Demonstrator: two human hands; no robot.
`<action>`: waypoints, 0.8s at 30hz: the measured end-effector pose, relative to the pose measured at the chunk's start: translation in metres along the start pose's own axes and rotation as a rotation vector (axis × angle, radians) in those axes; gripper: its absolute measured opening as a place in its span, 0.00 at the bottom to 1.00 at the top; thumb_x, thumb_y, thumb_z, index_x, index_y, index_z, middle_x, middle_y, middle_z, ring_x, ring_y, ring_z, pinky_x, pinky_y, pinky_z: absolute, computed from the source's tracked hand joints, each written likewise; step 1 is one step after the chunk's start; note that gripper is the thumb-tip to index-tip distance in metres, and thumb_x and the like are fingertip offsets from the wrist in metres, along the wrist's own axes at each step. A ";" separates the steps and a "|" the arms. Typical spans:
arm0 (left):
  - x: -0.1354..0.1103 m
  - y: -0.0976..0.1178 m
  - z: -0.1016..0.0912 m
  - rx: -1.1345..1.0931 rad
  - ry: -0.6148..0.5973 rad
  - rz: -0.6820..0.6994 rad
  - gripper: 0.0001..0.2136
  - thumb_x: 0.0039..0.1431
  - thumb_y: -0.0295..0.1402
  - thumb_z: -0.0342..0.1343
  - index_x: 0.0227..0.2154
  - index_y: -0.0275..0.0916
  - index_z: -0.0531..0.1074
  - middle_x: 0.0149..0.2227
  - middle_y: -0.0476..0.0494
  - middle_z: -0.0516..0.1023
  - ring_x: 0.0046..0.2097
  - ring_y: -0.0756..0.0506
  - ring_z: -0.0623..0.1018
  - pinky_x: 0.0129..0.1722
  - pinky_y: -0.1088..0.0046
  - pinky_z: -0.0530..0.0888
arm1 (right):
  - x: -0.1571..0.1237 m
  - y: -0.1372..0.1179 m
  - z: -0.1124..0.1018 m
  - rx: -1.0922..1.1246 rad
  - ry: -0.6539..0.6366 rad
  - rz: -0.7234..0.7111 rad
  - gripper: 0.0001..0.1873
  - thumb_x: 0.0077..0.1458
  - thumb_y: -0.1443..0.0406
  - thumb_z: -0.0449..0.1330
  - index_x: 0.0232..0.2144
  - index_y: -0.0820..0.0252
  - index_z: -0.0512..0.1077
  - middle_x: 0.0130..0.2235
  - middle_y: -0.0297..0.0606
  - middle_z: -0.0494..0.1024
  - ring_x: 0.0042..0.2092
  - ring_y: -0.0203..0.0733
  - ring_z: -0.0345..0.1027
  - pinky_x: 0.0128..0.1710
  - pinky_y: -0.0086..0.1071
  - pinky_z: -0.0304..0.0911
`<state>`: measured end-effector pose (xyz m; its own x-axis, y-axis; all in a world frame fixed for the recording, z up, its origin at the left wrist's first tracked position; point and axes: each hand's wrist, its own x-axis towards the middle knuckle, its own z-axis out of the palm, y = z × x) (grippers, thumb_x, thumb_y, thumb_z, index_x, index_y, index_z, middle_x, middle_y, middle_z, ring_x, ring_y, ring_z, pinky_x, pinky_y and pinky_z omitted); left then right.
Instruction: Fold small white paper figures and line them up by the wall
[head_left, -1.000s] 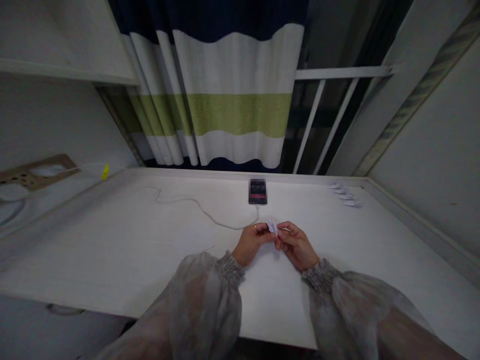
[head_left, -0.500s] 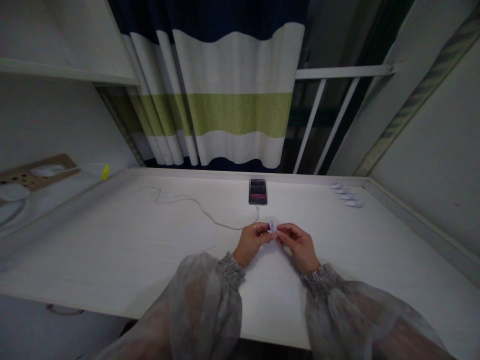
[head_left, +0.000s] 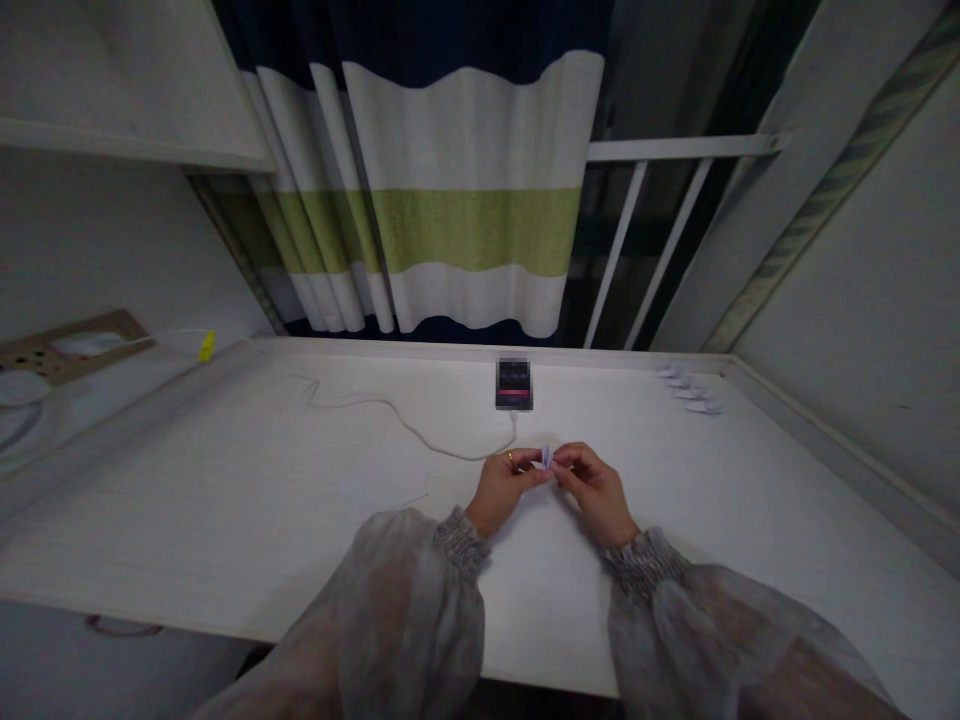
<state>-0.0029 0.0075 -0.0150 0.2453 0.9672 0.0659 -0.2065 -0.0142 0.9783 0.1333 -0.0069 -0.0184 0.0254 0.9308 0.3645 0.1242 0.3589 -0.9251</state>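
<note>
A small folded piece of white paper [head_left: 547,457] stands upright between my hands, above the middle of the white desk. My left hand [head_left: 504,485], with a gold ring on one finger, pinches it from the left. From the other side my right hand [head_left: 596,490] grips it with thumb and fingertips. The lower part of the folded paper is hidden by my fingers. Flat on the desk to the left lie white paper sheets [head_left: 382,485], faint against the surface.
Several small folded paper pieces [head_left: 690,390] sit in a row at the back right. A phone [head_left: 514,385] lies at the back, its white cable [head_left: 405,420] running left. A power strip [head_left: 75,345] is at the left wall. A striped curtain [head_left: 472,230] hangs behind.
The folded paper has turned slightly between my fingertips. Both hands stay in nearly the same place, and the whole view has shifted a little.
</note>
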 end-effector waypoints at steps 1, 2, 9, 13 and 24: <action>0.000 0.000 0.000 0.007 0.005 0.002 0.13 0.36 0.30 0.62 0.30 0.32 0.75 0.20 0.51 0.68 0.23 0.55 0.63 0.26 0.78 0.61 | 0.000 0.000 0.000 -0.002 -0.004 0.003 0.05 0.45 0.63 0.58 0.24 0.59 0.66 0.29 0.34 0.64 0.28 0.33 0.58 0.25 0.27 0.56; 0.000 0.000 0.000 0.013 0.008 0.005 0.13 0.36 0.30 0.62 0.29 0.33 0.75 0.19 0.51 0.68 0.23 0.55 0.63 0.26 0.78 0.61 | 0.000 0.000 0.000 -0.002 -0.008 0.004 0.05 0.45 0.64 0.58 0.24 0.59 0.66 0.29 0.33 0.64 0.28 0.33 0.58 0.25 0.27 0.56; 0.000 0.002 0.001 0.048 0.026 0.006 0.12 0.36 0.30 0.62 0.28 0.33 0.75 0.19 0.52 0.67 0.22 0.55 0.62 0.26 0.78 0.61 | 0.001 -0.002 0.000 -0.011 -0.011 -0.009 0.05 0.45 0.64 0.57 0.24 0.59 0.65 0.29 0.33 0.64 0.27 0.33 0.58 0.25 0.27 0.57; 0.000 0.001 0.001 0.049 0.042 0.003 0.13 0.34 0.31 0.63 0.28 0.34 0.75 0.19 0.52 0.67 0.22 0.55 0.62 0.26 0.77 0.61 | 0.000 -0.002 0.000 -0.005 -0.022 0.035 0.06 0.45 0.63 0.57 0.24 0.59 0.65 0.26 0.32 0.64 0.25 0.32 0.57 0.24 0.27 0.56; -0.001 0.006 0.001 0.060 0.054 -0.019 0.12 0.34 0.30 0.63 0.27 0.33 0.75 0.17 0.53 0.65 0.22 0.55 0.61 0.26 0.77 0.61 | -0.001 -0.002 0.000 -0.047 -0.012 0.048 0.07 0.45 0.62 0.57 0.24 0.59 0.65 0.26 0.31 0.64 0.25 0.32 0.58 0.24 0.27 0.57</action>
<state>-0.0029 0.0064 -0.0091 0.1964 0.9798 0.0381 -0.1444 -0.0095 0.9895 0.1335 -0.0081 -0.0171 0.0206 0.9477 0.3186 0.1692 0.3107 -0.9353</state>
